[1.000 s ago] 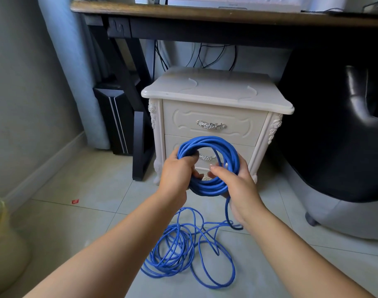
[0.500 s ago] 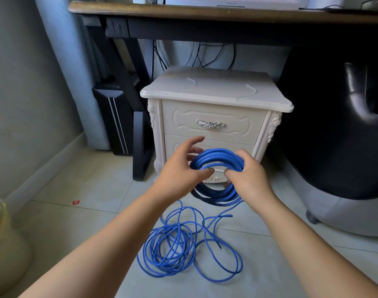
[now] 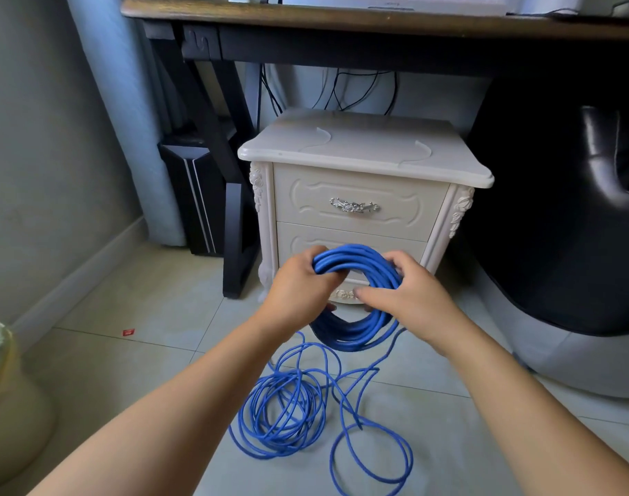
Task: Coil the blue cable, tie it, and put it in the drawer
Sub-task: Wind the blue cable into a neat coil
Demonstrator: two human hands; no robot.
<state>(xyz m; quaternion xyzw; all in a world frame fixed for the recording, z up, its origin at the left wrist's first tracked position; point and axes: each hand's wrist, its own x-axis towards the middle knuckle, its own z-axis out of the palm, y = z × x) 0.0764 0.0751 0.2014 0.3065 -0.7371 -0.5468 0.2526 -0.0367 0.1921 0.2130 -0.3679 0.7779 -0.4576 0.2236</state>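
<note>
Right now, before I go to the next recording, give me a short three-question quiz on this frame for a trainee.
1. True or false: all of the cable is wound into the coil.
2. Which hands grip the coil? A) left only B) right only C) both
3. Fill in: both drawers of the cabinet are ____.

Key
1. False: loose loops lie on the floor.
2. C: the left hand holds the coil's left side, the right hand its right side.
3. Closed; the top drawer sits flush, and no tie is visible.
</note>
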